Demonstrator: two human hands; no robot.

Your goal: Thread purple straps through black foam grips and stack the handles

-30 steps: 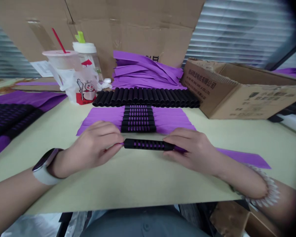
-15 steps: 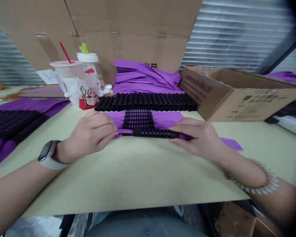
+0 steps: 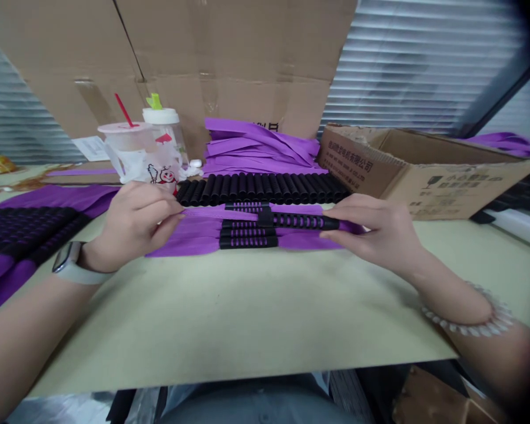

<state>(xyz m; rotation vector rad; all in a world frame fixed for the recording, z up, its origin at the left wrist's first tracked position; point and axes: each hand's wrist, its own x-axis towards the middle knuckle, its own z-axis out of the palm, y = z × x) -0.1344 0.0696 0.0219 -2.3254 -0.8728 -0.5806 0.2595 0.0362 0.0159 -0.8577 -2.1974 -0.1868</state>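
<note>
My right hand (image 3: 375, 229) grips the right end of a black perforated tube (image 3: 298, 221) held level above the table. A purple strip (image 3: 221, 214) runs through the tube, and my left hand (image 3: 135, 221) pinches its free left end. Both hover over a small row of finished tubes on purple strips (image 3: 247, 237) lying flat on the table. Behind these lies a long row of empty black tubes (image 3: 265, 187), with a pile of loose purple strips (image 3: 260, 147) beyond it.
A drink cup with a red straw (image 3: 130, 150) and a white bottle (image 3: 163, 126) stand at the back left. An open cardboard box (image 3: 419, 171) sits at the right. More strips with tubes (image 3: 22, 227) cover the left side. A cardboard sheet (image 3: 229, 70) leans behind.
Both hands have lifted the tube away from me, over the finished row. My left hand has moved left, drawing more of the purple strip out of the tube's left end.
</note>
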